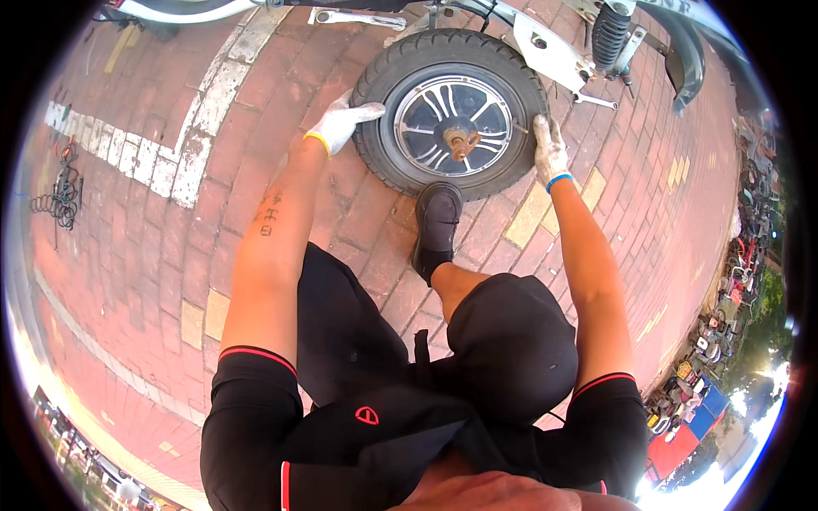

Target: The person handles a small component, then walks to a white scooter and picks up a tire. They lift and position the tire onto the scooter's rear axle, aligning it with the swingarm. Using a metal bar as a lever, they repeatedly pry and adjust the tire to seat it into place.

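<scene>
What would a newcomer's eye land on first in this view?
The big black-tyred wheel at the upper centre, its rusty axle sticking out from the hub. Next, the pale-gloved left hand and right hand, touching opposite sides of the tyre. Far left, a black coiled cable stands out against the red paving.

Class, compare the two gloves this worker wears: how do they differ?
The left glove has a yellow cuff edge; the right glove a blue one. The left glove sits at the left edge of the tyre, the right glove at the right. Both are whitish and touch it.
</scene>
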A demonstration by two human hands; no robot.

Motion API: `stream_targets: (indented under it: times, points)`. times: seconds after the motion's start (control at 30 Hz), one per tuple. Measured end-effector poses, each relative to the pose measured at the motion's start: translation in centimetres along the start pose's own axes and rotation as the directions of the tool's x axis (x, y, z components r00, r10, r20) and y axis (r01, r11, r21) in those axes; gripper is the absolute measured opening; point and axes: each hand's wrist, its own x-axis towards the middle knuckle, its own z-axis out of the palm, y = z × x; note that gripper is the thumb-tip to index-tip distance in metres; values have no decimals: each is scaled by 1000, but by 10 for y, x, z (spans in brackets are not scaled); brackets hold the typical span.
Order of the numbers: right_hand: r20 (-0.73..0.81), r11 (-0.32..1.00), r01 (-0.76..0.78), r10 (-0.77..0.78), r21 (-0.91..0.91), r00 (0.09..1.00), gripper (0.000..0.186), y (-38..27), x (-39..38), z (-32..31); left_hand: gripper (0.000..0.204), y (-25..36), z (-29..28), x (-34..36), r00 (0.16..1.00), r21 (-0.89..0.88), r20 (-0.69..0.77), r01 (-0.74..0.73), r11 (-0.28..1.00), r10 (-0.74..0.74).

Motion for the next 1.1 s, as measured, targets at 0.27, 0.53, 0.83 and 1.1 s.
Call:
stream_targets:
  times: [0.27,0.53,0.83,1.1]
  points:
    - [-79,961,109,-91,253,993,79,10,-7,16,88,2,-2,9,1000,-16,5,12,1000,-12]
    - [-75,964,153,-139,217,987,85,18,-5,15,88,2,-7,12,993,-3,35,111,994,-111]
    - [-128,976,142,-121,166,984,85,22,-4,15,71,-4,0,15,999,52,5,40,998,-40]
    - [-152,979,145,-124,140,981,77,14,-4,14,62,-25,-3,26,999,-5,-40,10,1000,-10]
